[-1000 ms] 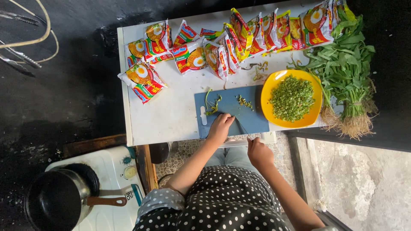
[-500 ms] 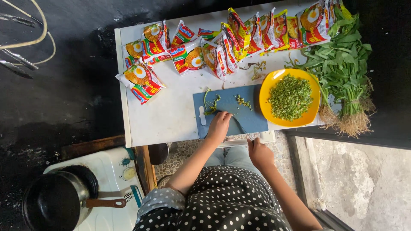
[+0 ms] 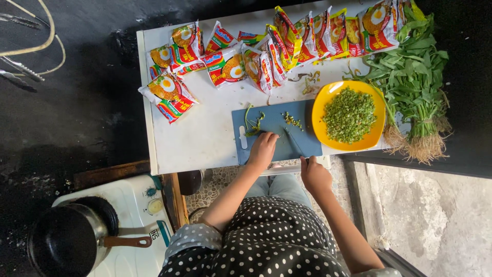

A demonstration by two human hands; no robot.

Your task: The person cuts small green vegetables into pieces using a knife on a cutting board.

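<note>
A blue cutting board lies at the near edge of a white table. My left hand rests on the board, its curled fingers pressing on a few green stems. My right hand is at the board's near right corner, closed on a knife whose dark blade points across the board. A small pile of chopped greens sits beyond the blade. A yellow plate to the right of the board holds a heap of chopped greens.
Several colourful noodle packets line the far side of the table. A bunch of leafy greens with roots lies at the right end. A dark pot with a wooden handle sits on a white stove at lower left.
My hands stay almost where they were on the board. The view has shifted slightly.
</note>
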